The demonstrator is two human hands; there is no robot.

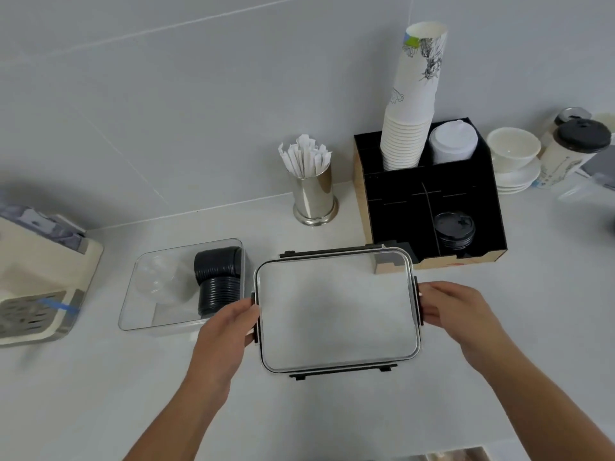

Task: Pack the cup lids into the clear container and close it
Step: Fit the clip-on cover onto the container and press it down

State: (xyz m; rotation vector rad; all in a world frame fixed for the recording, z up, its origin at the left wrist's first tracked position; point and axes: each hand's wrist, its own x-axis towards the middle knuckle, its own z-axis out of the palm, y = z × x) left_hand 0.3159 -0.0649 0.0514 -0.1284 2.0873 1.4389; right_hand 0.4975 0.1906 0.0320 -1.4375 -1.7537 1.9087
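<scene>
A clear rectangular container lid [336, 311] with black latches is held flat above the counter. My left hand [229, 322] grips its left edge and my right hand [452, 309] grips its right edge. To the left stands the open clear container [143, 294] on the counter. Inside it lie stacks of black cup lids [218, 281] on their side, at its right end, with clear lids [156, 277] beside them. More black lids [454, 231] sit in the black organizer [492, 207] behind the held lid.
The organizer also holds a tall stack of paper cups [412, 108] and white lids [452, 141]. A metal cup of wrapped straws [312, 191] stands by the wall. A beige appliance [36, 281] sits far left. White bowls [512, 154] and a lidded cup [569, 154] are far right.
</scene>
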